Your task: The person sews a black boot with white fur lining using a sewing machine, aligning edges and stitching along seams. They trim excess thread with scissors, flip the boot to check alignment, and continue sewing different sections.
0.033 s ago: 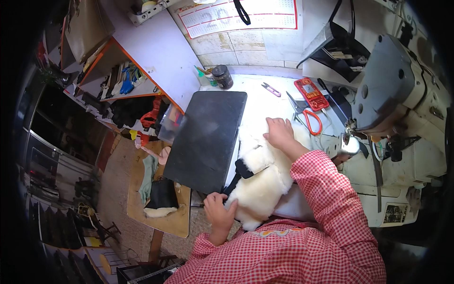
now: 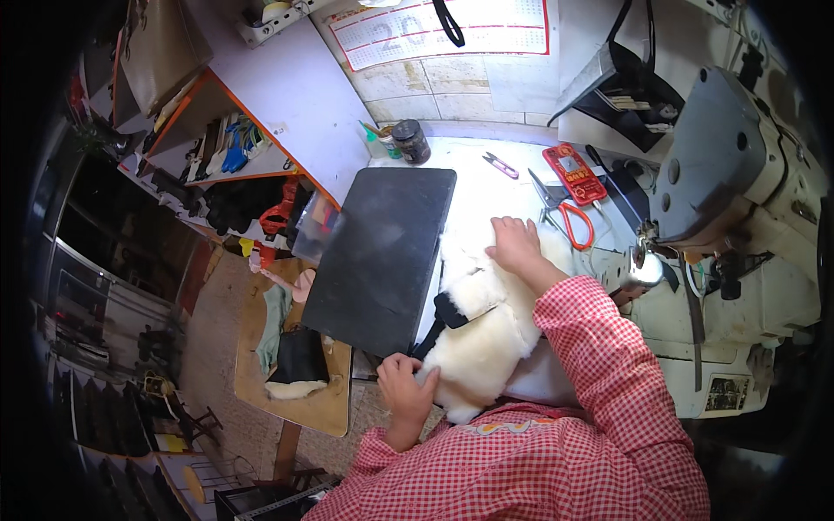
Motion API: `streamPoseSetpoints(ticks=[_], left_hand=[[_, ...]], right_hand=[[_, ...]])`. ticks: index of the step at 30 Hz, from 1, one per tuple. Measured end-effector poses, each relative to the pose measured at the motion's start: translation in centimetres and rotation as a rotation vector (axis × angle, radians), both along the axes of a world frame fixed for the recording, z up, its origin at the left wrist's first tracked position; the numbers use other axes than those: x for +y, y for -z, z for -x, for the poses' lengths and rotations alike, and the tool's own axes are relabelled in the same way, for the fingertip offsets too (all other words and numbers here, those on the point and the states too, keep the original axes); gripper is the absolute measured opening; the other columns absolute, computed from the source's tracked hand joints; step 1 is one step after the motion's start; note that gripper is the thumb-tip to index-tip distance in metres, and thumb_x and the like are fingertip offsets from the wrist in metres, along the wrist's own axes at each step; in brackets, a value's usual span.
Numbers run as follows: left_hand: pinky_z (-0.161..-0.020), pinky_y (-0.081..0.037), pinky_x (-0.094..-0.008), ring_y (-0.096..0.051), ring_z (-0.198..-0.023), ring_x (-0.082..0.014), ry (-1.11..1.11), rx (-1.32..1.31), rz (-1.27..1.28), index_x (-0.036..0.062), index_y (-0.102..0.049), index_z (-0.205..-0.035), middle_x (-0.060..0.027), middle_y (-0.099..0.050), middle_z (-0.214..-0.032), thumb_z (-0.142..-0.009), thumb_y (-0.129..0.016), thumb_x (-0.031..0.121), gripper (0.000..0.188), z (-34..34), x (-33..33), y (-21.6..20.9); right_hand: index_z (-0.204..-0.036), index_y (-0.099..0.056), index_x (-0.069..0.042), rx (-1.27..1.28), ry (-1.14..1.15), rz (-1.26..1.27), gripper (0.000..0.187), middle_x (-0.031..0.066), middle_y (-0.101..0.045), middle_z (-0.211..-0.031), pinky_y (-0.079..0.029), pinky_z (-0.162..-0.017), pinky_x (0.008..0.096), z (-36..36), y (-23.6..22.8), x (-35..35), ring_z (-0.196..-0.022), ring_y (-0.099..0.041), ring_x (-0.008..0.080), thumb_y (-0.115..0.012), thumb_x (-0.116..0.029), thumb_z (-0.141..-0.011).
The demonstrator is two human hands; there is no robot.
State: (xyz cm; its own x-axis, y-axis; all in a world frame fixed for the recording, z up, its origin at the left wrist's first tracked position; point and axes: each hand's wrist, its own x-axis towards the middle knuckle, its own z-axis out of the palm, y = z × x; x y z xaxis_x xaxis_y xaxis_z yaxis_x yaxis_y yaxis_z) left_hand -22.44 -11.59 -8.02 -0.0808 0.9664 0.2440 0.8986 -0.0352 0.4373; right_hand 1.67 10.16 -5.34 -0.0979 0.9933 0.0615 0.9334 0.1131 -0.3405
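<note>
A cream fluffy fleece piece (image 2: 479,369) lies on the white table at its front edge, with a smaller fleece flap and a black strap end (image 2: 448,310) folded across it. My left hand (image 2: 406,395) is closed at the near left edge of this fleece, thumb against its border, beside the corner of a black board (image 2: 378,260). What its curled fingertips touch underneath is hidden. Farther up, my right hand (image 2: 516,245) rests on the far part of the fleece, fingers laid out and slightly bent.
A sewing machine (image 2: 717,165) stands at the right. Orange-handled scissors (image 2: 576,227), a red case (image 2: 574,174) and thread snips (image 2: 501,166) lie beyond my right hand. A dark jar (image 2: 410,141) stands at the back. Lower left, a wooden board (image 2: 334,395) carries black and fleece pieces.
</note>
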Motion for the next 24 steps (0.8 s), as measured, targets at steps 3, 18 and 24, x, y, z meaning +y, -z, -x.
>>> streamPoseSetpoints(ticks=[3,18,24], left_hand=[[-0.090,-0.038,-0.0465,-0.048,-0.105,-0.0347,0.057,-0.037,0.032,0.0051,-0.060,-0.097,-0.0138,-0.053,-0.107,-0.072,-0.078,0.021,0.034,0.0,0.2,0.5],[-0.080,-0.047,-0.0276,-0.057,-0.093,-0.0201,0.114,-0.603,-0.016,0.0029,-0.057,-0.089,-0.0109,-0.054,-0.113,-0.072,-0.060,-0.012,0.023,4.4,1.4,-6.6],[-0.086,-0.047,-0.0371,-0.058,-0.101,-0.0330,0.433,0.018,-0.191,0.0011,-0.057,-0.089,-0.0177,-0.057,-0.118,-0.070,-0.058,-0.015,0.025,6.4,10.1,-13.6]], right_hand=[[-0.114,-0.065,-0.009,-0.097,-0.005,0.134,0.039,0.0086,-0.058,-0.117,-0.035,-0.104,0.0428,-0.2,0.5,0.8,-0.120,-0.048,0.0250,-0.073,-0.023,-0.079],[-0.098,-0.058,-0.006,-0.051,-0.112,0.005,0.017,0.0150,-0.062,-0.096,-0.054,-0.071,0.0441,-1.9,-1.0,-4.5,-0.090,-0.065,0.0322,-0.057,-0.002,-0.081],[-0.102,-0.055,-0.004,0.056,-0.025,0.009,0.017,0.0173,-0.059,-0.105,-0.052,-0.075,0.0456,-2.4,0.5,-9.3,-0.095,-0.063,0.0340,-0.053,-0.002,-0.085]])
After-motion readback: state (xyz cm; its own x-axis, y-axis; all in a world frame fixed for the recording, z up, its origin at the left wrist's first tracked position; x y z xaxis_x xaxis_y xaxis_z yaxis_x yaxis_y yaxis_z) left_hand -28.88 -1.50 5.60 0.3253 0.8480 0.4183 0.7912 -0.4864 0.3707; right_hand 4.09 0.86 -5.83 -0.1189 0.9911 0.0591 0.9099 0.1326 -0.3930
